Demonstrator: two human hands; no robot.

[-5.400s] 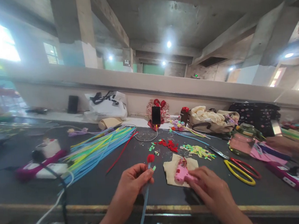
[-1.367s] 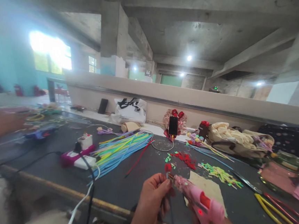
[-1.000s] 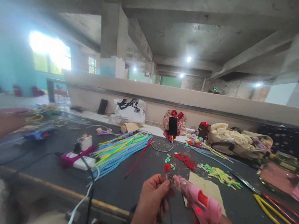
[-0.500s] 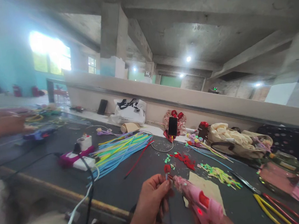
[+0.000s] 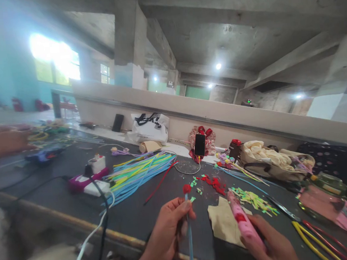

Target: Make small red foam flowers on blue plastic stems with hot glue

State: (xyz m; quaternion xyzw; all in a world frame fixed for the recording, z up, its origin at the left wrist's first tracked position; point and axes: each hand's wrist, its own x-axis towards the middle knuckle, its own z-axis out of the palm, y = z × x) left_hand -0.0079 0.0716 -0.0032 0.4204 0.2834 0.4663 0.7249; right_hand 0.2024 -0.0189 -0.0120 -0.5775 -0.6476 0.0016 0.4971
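Observation:
My left hand [image 5: 171, 225] is closed around a blue fuzzy stem [image 5: 190, 238], like a pipe cleaner, held upright. A small red bud [image 5: 186, 188] tops the stem, and a tiny green piece [image 5: 193, 199] shows by my fingertips; whether I grip it I cannot tell. In my right hand [image 5: 272, 238] is a pink hot glue gun [image 5: 244, 223], its nozzle pointing up and away. Under the gun lies a beige sheet [image 5: 226, 224]. Beyond my hands are red scraps [image 5: 216, 185] and a pile of short yellow-green pieces [image 5: 252, 198].
Blue, yellow and green stems [image 5: 144, 175] lie in a bundle beside a purple-and-white power strip [image 5: 88, 182] with cables. Scissors [image 5: 283, 209] and a large jar [image 5: 325, 197] are at right. A phone [image 5: 199, 144] leans at the back. Another person's hand [image 5: 7, 142] is at far left.
The glue gun has moved right, away from the red bud. My left hand has shifted slightly left with the stem, and the green piece now shows by my fingers.

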